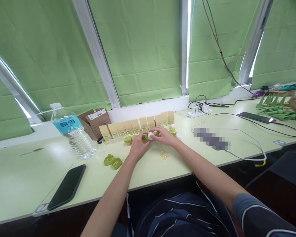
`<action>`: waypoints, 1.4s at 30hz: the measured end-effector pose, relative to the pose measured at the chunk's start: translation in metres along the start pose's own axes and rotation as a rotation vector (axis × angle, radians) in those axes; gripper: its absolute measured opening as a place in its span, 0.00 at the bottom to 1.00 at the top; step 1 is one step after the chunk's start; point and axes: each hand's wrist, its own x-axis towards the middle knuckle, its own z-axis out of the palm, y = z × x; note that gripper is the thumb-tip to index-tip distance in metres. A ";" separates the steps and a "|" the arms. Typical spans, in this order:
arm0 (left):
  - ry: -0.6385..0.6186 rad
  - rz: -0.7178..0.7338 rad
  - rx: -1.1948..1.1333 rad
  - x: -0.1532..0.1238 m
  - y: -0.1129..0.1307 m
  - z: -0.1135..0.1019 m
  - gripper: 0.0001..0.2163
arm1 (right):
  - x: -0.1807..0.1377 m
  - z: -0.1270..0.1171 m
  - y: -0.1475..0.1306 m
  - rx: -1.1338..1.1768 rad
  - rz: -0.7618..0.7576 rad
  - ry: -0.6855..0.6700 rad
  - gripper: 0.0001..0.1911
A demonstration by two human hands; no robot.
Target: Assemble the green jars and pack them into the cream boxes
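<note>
The round piece was white, the cases olive green, the cards tan. The blinds were green, the table pale cream, the sleeve dark with light stripes.

both forearms reach over the bench's near edge, the left hand and right hand close together (fingers curled inward).

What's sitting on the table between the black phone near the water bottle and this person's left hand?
The head view shows two small green molded pieces, side by side on the tabletop, between the black phone and the left hand.
</note>
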 end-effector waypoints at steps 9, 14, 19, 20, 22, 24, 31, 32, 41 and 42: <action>0.068 0.011 0.051 0.002 -0.006 0.001 0.17 | -0.002 0.000 0.001 0.084 0.052 -0.079 0.18; 0.064 0.025 0.049 0.001 -0.005 0.000 0.17 | -0.002 0.001 0.004 0.072 0.080 -0.096 0.19; 0.057 0.035 0.037 0.001 -0.004 0.001 0.17 | -0.001 0.000 0.003 0.034 0.089 -0.097 0.16; 0.054 0.032 0.035 0.001 -0.004 0.001 0.17 | -0.001 0.000 0.002 0.029 0.088 -0.095 0.16; 0.045 0.023 0.033 0.001 -0.004 0.001 0.17 | -0.002 -0.002 0.001 0.020 0.080 -0.086 0.15; 0.040 0.010 0.033 0.001 -0.002 0.001 0.17 | -0.002 -0.003 -0.001 0.010 0.069 -0.063 0.15; 0.035 -0.024 0.024 0.000 0.007 -0.002 0.19 | -0.003 -0.007 -0.003 -0.004 0.065 0.029 0.18; 0.033 -0.024 0.023 -0.001 0.008 -0.003 0.19 | -0.003 -0.008 -0.003 -0.003 0.067 0.034 0.18; 0.031 -0.019 0.006 0.000 0.005 -0.002 0.19 | -0.002 -0.007 0.001 -0.053 0.063 0.007 0.18; 0.032 -0.017 0.004 0.000 0.005 -0.002 0.19 | -0.002 -0.006 0.002 -0.053 0.060 0.001 0.19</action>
